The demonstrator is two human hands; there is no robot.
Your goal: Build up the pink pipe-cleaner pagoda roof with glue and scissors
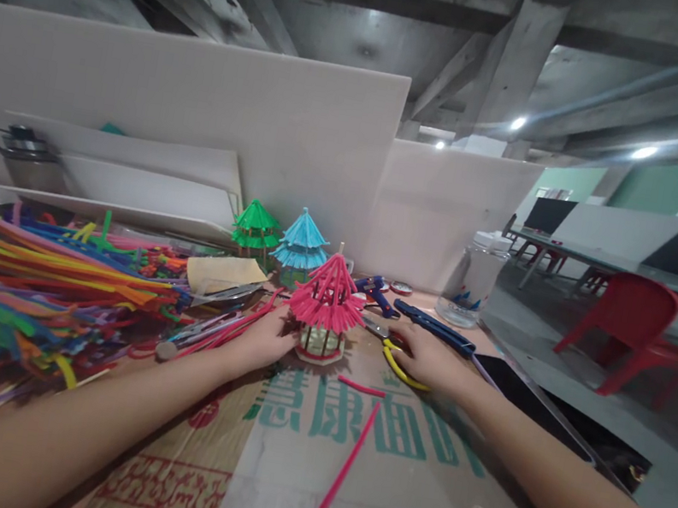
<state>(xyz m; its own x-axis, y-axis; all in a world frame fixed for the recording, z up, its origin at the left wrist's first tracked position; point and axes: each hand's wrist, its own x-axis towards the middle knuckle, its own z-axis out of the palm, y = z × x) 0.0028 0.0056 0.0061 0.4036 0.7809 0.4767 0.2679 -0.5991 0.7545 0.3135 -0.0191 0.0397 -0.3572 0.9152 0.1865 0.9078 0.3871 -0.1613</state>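
Observation:
In the middle of the head view stands a small pink model pavilion (329, 300), upright, with a two-tiered roof of pipe cleaners, thin posts and a pale base. My left hand (265, 339) is at the left side of its base, fingers curled against it and partly hidden. To the right, my right hand (426, 357) has its fingers closed on the yellow-handled scissors (406, 375), whose blades point left towards the pavilion. A short pink pipe cleaner (361, 386) and a longer pink strip (340, 480) lie on the printed cardboard (274, 486) in front.
Green (256, 227) and blue (301, 239) model roofs stand behind. Colourful pipe cleaners (62, 277) are heaped on the left. A glue gun (376, 293), a dark blue long-handled tool (436, 329), a clear jar (473, 281) and a phone (527, 407) lie or stand on the right.

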